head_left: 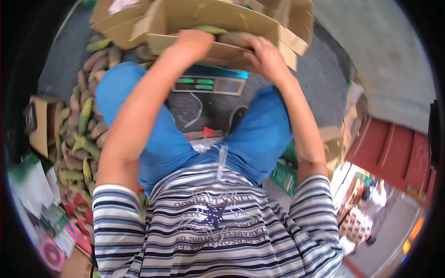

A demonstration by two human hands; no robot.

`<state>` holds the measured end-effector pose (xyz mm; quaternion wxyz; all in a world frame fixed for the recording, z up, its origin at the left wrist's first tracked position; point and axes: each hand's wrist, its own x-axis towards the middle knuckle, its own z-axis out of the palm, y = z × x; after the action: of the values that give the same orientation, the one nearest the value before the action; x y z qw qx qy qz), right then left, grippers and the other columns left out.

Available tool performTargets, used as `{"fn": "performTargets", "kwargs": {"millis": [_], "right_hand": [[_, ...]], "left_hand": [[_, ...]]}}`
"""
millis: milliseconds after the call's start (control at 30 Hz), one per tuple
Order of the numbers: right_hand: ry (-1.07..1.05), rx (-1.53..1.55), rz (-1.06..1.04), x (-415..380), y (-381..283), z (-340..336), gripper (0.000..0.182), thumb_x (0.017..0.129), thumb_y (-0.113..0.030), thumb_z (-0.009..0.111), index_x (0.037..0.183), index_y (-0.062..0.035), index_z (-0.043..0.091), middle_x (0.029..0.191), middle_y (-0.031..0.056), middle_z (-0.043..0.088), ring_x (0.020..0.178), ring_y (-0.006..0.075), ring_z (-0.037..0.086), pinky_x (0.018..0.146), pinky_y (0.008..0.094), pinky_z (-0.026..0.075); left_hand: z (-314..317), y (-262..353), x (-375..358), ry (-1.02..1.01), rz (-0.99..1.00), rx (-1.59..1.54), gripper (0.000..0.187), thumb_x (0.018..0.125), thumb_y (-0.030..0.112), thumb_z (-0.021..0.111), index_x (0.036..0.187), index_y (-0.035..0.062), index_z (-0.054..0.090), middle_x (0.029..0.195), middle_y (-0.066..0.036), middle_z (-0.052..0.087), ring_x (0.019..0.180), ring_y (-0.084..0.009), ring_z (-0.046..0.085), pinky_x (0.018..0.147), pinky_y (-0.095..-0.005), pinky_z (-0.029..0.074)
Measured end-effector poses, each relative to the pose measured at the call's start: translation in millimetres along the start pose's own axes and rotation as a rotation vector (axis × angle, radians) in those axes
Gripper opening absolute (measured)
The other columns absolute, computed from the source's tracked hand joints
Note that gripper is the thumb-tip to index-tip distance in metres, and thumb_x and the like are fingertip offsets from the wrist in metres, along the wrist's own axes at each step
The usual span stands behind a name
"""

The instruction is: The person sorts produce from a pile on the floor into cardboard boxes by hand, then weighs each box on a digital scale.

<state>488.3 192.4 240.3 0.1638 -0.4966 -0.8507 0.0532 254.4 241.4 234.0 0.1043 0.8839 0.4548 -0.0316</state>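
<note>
L hand (193,45) at box (222,14) rim; R hand (266,56) at tuber (232,39) end | grips: can't tell | tuber prob. firm, hefty; hold mid-body

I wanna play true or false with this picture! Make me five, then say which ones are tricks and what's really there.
1. The left hand and the right hand are both at a cardboard box. True.
2. That box has nothing in it. False: a green vegetable and a brown vegetable show inside.
3. The scale has green lit displays. True.
4. The big vegetable pile is on the person's right. False: it is on the person's left.
5. The trousers are yellow. False: they are blue.
</note>
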Motion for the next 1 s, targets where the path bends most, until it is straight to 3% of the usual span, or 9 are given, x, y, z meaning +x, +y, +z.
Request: {"fn": "performTargets", "kwargs": {"millis": [133, 267, 433, 500, 567, 633, 733, 833, 1000], "right_hand": [[0.387, -0.041, 0.336, -72.2, 29.9, -50.9, 0.023, 0.085, -0.012, 0.059, 0.107, -0.0045, 0.061, 0.1, 0.0141, 0.063, 0.094, 0.0301, 0.06, 0.084, 0.0341, 0.047], [0.586, -0.17, 0.808, -221.2, 96.9, -73.3, 0.023, 0.085, -0.013, 0.056, 0.105, -0.0048, 0.063, 0.104, 0.0137, 0.063, 0.099, 0.0287, 0.059, 0.088, 0.0363, 0.045], [0.393, -0.563, 1.447, -456.9, 132.8, -82.2, 0.036, 0.081, -0.022, 0.055, 0.114, -0.0074, 0.061, 0.111, 0.0199, 0.06, 0.109, 0.0346, 0.053, 0.093, 0.0435, 0.042], [0.29, -0.542, 1.837, -481.4, 94.9, -87.5, 0.04, 0.079, -0.024, 0.056, 0.114, -0.0052, 0.06, 0.111, 0.0221, 0.059, 0.108, 0.037, 0.054, 0.093, 0.0441, 0.042], [0.23, -0.559, 1.895, -552.4, 90.6, -67.4, 0.041, 0.078, -0.027, 0.056, 0.112, -0.0038, 0.061, 0.11, 0.0232, 0.06, 0.103, 0.0388, 0.057, 0.092, 0.0442, 0.043], [0.051, -0.251, 2.023, -592.9, 90.7, -55.2, 0.046, 0.078, -0.031, 0.056, 0.116, -0.0056, 0.058, 0.111, 0.0244, 0.059, 0.103, 0.0396, 0.057, 0.093, 0.0445, 0.042], [0.295, -0.239, 1.99, -593.4, 78.5, -23.9, 0.05, 0.079, -0.032, 0.056, 0.122, -0.0076, 0.052, 0.116, 0.0228, 0.056, 0.109, 0.0375, 0.054, 0.094, 0.0443, 0.042], [0.107, -0.428, 2.109, -553.8, 76.6, -28.5, 0.054, 0.08, -0.031, 0.057, 0.127, -0.0075, 0.047, 0.119, 0.0204, 0.054, 0.113, 0.0344, 0.052, 0.094, 0.0431, 0.043], [0.31, -0.559, 1.605, -506.6, 111.8, -19.3, 0.038, 0.083, -0.026, 0.056, 0.116, -0.0069, 0.057, 0.117, 0.0199, 0.054, 0.108, 0.0349, 0.052, 0.092, 0.0425, 0.043]], "left_hand": [[7.0, -10.3, 5.1, -0.02, 0.054, 0.049, 0.018, 0.083, 0.016, 0.055, 0.097, 0.0049, 0.057, 0.094, -0.019, 0.063, 0.093, -0.0366, 0.06, 0.077, -0.0479, 0.048], [1.8, -6.8, 3.7, -0.058, 0.079, 0.05, 0.018, 0.085, 0.016, 0.055, 0.099, 0.0047, 0.053, 0.095, -0.018, 0.061, 0.095, -0.0372, 0.057, 0.078, -0.0478, 0.046], [7.6, -7.7, 3.6, -0.023, 0.077, 0.056, 0.018, 0.086, 0.015, 0.054, 0.1, 0.0044, 0.051, 0.095, -0.018, 0.059, 0.096, -0.0366, 0.057, 0.079, -0.0472, 0.045], [5.2, -4.9, 1.6, -0.013, 0.067, 0.04, 0.018, 0.086, 0.014, 0.054, 0.101, 0.0046, 0.051, 0.095, -0.017, 0.06, 0.095, -0.0366, 0.057, 0.079, -0.0471, 0.045], [4.2, -1.4, 1.2, -0.004, 0.066, 0.033, 0.019, 0.086, 0.014, 0.055, 0.102, 0.0045, 0.052, 0.096, -0.018, 0.06, 0.095, -0.0365, 0.057, 0.079, -0.0472, 0.046], [1.7, -1.3, -0.5, 0.007, 0.069, 0.043, 0.021, 0.086, 0.015, 0.056, 0.103, 0.0041, 0.052, 0.097, -0.018, 0.061, 0.096, -0.0364, 0.058, 0.079, -0.0475, 0.047], [4.9, -5.1, 2.4, -0.008, 0.086, 0.04, 0.02, 0.086, 0.015, 0.055, 0.102, 0.0039, 0.052, 0.095, -0.018, 0.061, 0.095, -0.0369, 0.058, 0.078, -0.0478, 0.047], [6.1, -4.3, 1.8, -0.022, 0.064, 0.059, 0.02, 0.086, 0.013, 0.053, 0.104, 0.0052, 0.05, 0.096, -0.018, 0.06, 0.095, -0.037, 0.057, 0.077, -0.0465, 0.046], [6.7, -3.2, -2.4, 0.017, 0.047, 0.021, 0.018, 0.085, 0.015, 0.055, 0.099, 0.0046, 0.05, 0.092, -0.019, 0.061, 0.091, -0.038, 0.058, 0.075, -0.0479, 0.047]]}}
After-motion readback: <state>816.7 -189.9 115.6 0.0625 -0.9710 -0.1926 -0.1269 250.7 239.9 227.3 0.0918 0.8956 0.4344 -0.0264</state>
